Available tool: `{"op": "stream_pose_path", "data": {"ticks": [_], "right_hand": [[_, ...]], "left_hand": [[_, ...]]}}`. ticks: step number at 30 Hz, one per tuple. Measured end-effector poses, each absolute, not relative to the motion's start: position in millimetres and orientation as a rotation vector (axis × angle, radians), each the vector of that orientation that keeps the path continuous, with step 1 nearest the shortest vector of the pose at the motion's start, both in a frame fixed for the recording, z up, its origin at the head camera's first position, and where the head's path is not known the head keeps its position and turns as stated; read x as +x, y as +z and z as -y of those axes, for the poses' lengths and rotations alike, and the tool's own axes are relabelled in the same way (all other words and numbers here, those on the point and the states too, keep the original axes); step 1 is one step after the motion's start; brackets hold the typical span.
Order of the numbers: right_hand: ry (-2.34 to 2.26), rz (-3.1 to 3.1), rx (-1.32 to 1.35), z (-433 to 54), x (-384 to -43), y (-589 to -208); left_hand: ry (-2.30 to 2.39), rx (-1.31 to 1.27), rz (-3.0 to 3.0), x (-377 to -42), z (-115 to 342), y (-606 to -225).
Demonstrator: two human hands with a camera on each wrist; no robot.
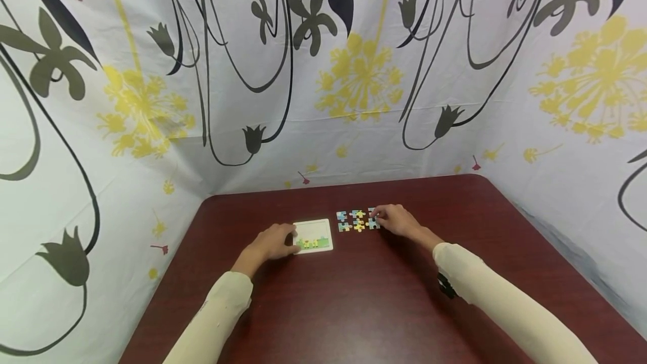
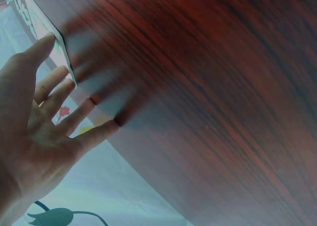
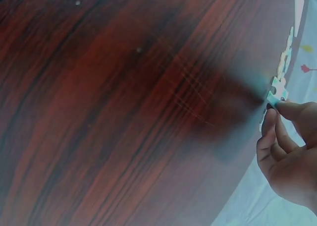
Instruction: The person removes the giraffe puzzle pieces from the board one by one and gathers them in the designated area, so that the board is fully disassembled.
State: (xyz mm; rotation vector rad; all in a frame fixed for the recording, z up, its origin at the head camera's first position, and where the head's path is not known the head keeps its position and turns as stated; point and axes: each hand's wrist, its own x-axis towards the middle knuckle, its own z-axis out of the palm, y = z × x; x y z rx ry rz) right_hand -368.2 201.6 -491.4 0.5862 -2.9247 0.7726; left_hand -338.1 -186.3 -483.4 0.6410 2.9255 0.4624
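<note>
A small white puzzle tray [image 1: 310, 228] with a green and yellow picture along its bottom lies on the table. My left hand [image 1: 274, 241] is at the tray's left edge, thumb and fingertips touching or very near it. In the left wrist view the fingers of that hand [image 2: 47, 127] are spread and fairly straight. Right of the tray, several jigsaw puzzle pieces [image 1: 359, 226] lie in two rows. My right hand [image 1: 399, 221] is at the right end of these rows. In the right wrist view, its thumb and index finger pinch the edge of a puzzle piece [image 3: 273, 98]; the fingertips partly hide it.
The dark red wooden table [image 1: 343, 302] has rounded far corners. Behind and beside it hangs a white cloth [image 1: 303, 100] printed with flowers, close to the table's far edge. A dark band [image 1: 446, 285] shows at the right wrist.
</note>
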Motion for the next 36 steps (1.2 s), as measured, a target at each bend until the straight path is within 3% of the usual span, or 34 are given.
{"op": "stream_pose_path", "data": {"ticks": [36], "right_hand": [[0.721,2.907,0.576,-202.3,-367.9,-490.7]], "left_hand": [[0.447,0.615,-2.91,-337.4,185.0,-480.1]]}}
